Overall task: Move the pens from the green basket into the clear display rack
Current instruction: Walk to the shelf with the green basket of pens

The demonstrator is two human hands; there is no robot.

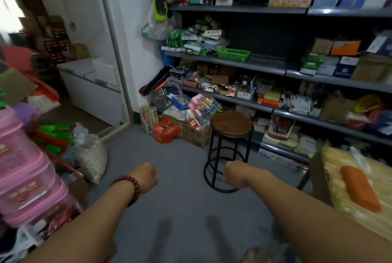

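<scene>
A green basket (233,54) rests on the second grey shelf of the rack, well ahead of me; its contents do not show from here. One shelf lower stands a clear display rack (245,89) with several pens upright in it. My left hand (146,177), with a bead bracelet on the wrist, is curled into a fist over the grey floor. My right hand (234,174) is also fisted, in front of the stool. Both hands hold nothing and are far below the basket.
A round wooden stool (231,123) on a black frame stands between me and the shelves (244,62). Boxes and bags (167,130) crowd the floor at the shelf foot. Pink tubs (23,169) stack at left; a carton with an orange pack (358,187) sits at right.
</scene>
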